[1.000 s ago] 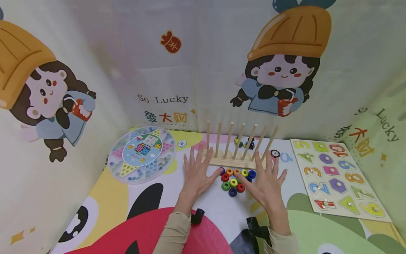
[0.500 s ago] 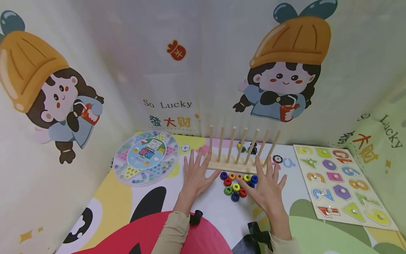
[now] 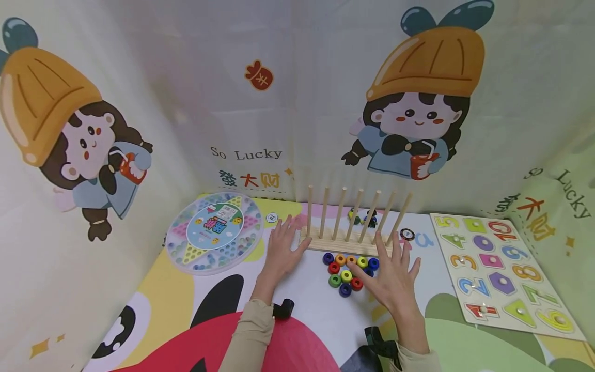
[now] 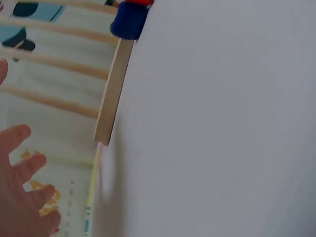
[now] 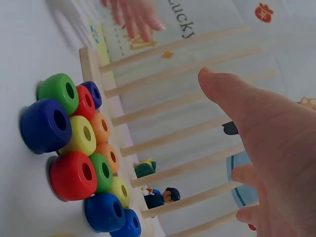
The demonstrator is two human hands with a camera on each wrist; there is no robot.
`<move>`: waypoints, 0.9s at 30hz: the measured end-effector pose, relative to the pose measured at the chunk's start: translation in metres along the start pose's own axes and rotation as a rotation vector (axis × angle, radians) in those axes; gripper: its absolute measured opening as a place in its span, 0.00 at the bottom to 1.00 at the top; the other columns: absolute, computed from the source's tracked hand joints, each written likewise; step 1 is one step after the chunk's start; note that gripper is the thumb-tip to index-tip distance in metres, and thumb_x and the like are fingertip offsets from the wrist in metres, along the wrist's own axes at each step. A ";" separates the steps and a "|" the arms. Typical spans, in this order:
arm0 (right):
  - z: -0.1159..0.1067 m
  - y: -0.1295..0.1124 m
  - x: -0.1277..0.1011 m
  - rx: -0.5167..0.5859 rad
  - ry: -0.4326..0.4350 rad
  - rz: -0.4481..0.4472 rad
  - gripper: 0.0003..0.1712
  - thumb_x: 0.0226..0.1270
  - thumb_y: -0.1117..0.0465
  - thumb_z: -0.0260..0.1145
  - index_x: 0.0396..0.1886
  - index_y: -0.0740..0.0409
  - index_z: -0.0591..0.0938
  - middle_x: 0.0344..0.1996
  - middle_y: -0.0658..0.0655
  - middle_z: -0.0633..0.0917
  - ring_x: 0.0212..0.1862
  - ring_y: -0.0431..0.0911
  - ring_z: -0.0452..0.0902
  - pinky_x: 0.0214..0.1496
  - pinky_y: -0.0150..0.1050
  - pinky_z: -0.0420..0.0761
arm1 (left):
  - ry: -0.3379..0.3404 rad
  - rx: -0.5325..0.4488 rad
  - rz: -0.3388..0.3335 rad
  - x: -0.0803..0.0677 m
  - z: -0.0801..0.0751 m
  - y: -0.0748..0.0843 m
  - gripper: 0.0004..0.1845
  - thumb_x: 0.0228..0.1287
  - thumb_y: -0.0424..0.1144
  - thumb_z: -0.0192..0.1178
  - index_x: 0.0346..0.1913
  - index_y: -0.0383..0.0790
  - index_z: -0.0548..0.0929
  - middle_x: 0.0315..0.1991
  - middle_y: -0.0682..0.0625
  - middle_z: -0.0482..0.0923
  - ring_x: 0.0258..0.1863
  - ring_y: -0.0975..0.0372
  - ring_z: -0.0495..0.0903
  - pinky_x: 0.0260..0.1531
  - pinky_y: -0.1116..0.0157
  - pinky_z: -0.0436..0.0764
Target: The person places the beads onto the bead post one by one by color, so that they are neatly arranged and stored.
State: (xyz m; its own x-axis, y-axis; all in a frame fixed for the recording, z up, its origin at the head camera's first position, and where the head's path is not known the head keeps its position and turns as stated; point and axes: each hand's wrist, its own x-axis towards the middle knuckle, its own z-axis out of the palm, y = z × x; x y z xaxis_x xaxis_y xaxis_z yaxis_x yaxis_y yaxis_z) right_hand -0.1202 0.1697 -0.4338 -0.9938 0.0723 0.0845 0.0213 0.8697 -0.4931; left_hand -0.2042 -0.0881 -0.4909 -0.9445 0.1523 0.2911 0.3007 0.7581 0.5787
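My left hand hovers with spread fingers beside the left end of a wooden peg rack, holding nothing. My right hand, fingers also spread, is over the rack's right front side and likewise holds nothing. Bare upright pegs stand along the rack's base. In front of it lies a cluster of coloured wooden beads, among them a red bead, a green bead and a dark blue bead, each with a hole. The right thumb overlaps the cluster's edge in the head view.
A round marble board game lies at the back left. On the right is a number and shape puzzle board. Small figurines stand behind the rack, with a black chip and a white chip near its ends.
The left hand has shifted slightly left, away from the beads. The right hand stays about where it was. The head view has tilted a little upward; beads and rack have not moved.
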 end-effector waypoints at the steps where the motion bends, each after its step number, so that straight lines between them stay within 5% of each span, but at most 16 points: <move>1: 0.000 0.000 0.000 -0.001 0.001 0.001 0.62 0.55 0.26 0.63 0.80 0.53 0.50 0.77 0.69 0.39 0.75 0.71 0.30 0.65 0.76 0.30 | 0.002 -0.068 0.000 0.002 0.001 -0.004 0.38 0.70 0.60 0.51 0.77 0.47 0.60 0.76 0.43 0.55 0.75 0.42 0.49 0.71 0.41 0.48; 5: -0.001 0.001 -0.001 -0.001 0.009 0.000 0.62 0.55 0.26 0.63 0.80 0.53 0.51 0.77 0.71 0.40 0.75 0.70 0.30 0.66 0.76 0.31 | 0.000 -0.290 -0.001 0.008 0.004 -0.018 0.36 0.71 0.55 0.54 0.76 0.43 0.61 0.75 0.41 0.58 0.74 0.45 0.53 0.72 0.45 0.51; 9: -0.002 0.003 -0.001 0.015 0.010 -0.010 0.62 0.55 0.29 0.66 0.79 0.58 0.53 0.76 0.71 0.42 0.75 0.70 0.33 0.68 0.74 0.36 | -0.001 -0.378 -0.018 0.014 0.007 -0.024 0.37 0.68 0.52 0.59 0.75 0.41 0.62 0.74 0.45 0.60 0.73 0.50 0.57 0.72 0.49 0.54; 16: 0.000 0.018 0.004 0.116 0.036 -0.056 0.43 0.63 0.52 0.71 0.72 0.65 0.65 0.69 0.74 0.59 0.67 0.71 0.58 0.62 0.71 0.63 | -0.008 -0.526 -0.022 0.023 0.016 -0.027 0.39 0.62 0.45 0.68 0.73 0.40 0.66 0.68 0.42 0.69 0.62 0.52 0.71 0.61 0.55 0.74; 22: 0.017 0.039 0.011 0.265 0.086 -0.067 0.26 0.62 0.69 0.68 0.61 0.67 0.77 0.54 0.71 0.77 0.53 0.64 0.78 0.54 0.62 0.76 | -0.025 -0.528 0.025 0.029 0.025 -0.030 0.38 0.57 0.40 0.72 0.69 0.34 0.70 0.64 0.40 0.73 0.59 0.51 0.75 0.51 0.61 0.81; 27: 0.032 0.049 0.015 0.319 0.091 -0.051 0.23 0.59 0.75 0.68 0.56 0.68 0.80 0.50 0.69 0.80 0.49 0.64 0.81 0.54 0.58 0.79 | -0.014 -0.456 0.048 0.029 0.030 -0.033 0.34 0.54 0.40 0.73 0.64 0.32 0.76 0.57 0.40 0.78 0.55 0.52 0.79 0.52 0.61 0.81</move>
State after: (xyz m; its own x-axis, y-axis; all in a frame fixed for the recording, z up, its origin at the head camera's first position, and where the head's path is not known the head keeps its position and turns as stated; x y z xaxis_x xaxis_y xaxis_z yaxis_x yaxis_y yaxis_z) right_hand -0.1380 0.1979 -0.4847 -0.9786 0.0883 0.1859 -0.0777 0.6777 -0.7312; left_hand -0.2458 -0.0894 -0.5243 -0.9290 0.1910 0.3171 0.3684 0.3944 0.8418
